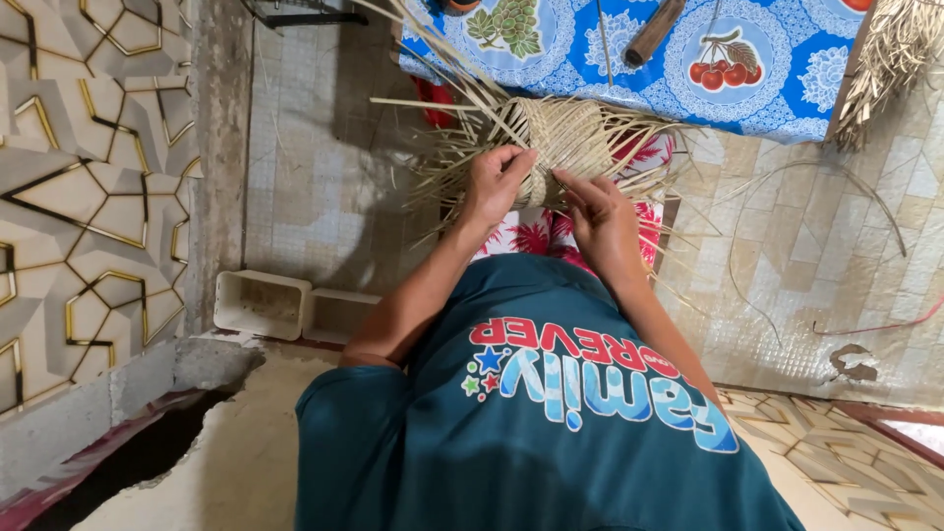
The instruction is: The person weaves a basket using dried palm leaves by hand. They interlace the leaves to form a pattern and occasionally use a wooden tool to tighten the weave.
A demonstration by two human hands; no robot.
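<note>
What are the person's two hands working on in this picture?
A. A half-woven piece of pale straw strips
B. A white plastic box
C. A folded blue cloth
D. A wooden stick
A. Both the left hand and the right hand grip the woven straw piece, whose loose strips stick out on all sides.

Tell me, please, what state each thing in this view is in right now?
Woven straw piece: partly woven, loose strips sticking out.
Left hand: gripping the weave's edge.
Right hand: fingers pinching strips.
White trays: empty, on the floor.
Wooden stick: lying on the patterned cloth.
</note>
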